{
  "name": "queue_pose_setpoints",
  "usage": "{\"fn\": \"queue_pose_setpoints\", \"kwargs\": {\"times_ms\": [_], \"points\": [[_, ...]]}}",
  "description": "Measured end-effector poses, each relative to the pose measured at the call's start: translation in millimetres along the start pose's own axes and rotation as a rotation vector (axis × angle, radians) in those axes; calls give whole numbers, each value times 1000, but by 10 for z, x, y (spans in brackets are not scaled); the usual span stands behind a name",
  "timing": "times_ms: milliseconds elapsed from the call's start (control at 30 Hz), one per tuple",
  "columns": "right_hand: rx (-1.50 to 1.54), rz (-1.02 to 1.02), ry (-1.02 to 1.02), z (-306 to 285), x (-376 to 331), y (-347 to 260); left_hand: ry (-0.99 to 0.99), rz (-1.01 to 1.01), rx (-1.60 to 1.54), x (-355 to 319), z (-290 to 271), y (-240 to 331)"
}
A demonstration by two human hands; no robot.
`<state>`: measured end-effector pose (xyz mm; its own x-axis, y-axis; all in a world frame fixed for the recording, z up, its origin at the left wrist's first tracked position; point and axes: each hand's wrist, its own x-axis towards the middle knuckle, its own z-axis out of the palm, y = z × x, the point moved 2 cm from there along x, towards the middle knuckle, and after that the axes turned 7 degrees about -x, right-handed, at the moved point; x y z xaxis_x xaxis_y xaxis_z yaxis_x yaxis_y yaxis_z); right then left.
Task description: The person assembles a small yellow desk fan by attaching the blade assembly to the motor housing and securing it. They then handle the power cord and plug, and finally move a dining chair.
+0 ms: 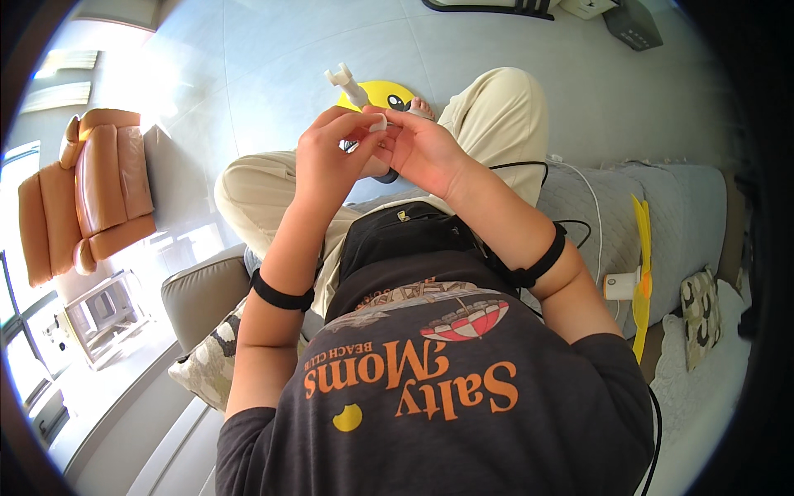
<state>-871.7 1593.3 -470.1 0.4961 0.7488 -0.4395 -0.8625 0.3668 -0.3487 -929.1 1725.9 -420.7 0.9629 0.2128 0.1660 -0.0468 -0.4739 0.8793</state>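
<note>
In front of my lap both hands come together around a small white piece (379, 123); its kind is too small to make out. My left hand (328, 147) pinches it between thumb and fingertips. My right hand (423, 153) meets it from the other side, palm partly turned up and fingers closed at the piece. Just beyond the fingertips a white post with a forked top (345, 83) rises beside a round yellow base (392, 93) with a cartoon eye. My left hand partly hides that base.
I sit on a grey quilted sofa (571, 207). To my right lie yellow blades (641, 281) with a white and orange hub (619, 287), and a white cable (594, 194). A brown leather armchair (107, 182) stands at left. A dark box (633, 25) stands far right.
</note>
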Motion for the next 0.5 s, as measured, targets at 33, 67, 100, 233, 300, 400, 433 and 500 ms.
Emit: {"fn": "queue_pose_setpoints", "kwargs": {"times_ms": [33, 67, 100, 233, 300, 400, 433, 500], "points": [[12, 20, 6, 8, 2, 25, 15, 7, -36, -16, -11, -27], [23, 50, 46, 9, 3, 46, 14, -16, -62, -31, -17, -54], [-4, 27, 19, 23, 7, 56, 24, -17, -90, -49, -29, -74], [-154, 3, 15, 55, 30, 86, 34, -273, -217, -90, -53, -209], [-247, 14, -2, 68, 57, 87, 61, -375, -313, -84, -82, -313], [-422, 16, 27, 75, 174, 19, 158, -340, -417, -4, -221, -525], [-502, -6, 73, 65, 229, -36, 230, -366, -455, 30, -301, -624], [-639, -84, 146, 39, 364, -182, 439, -397, -499, 106, -427, -821]]}}
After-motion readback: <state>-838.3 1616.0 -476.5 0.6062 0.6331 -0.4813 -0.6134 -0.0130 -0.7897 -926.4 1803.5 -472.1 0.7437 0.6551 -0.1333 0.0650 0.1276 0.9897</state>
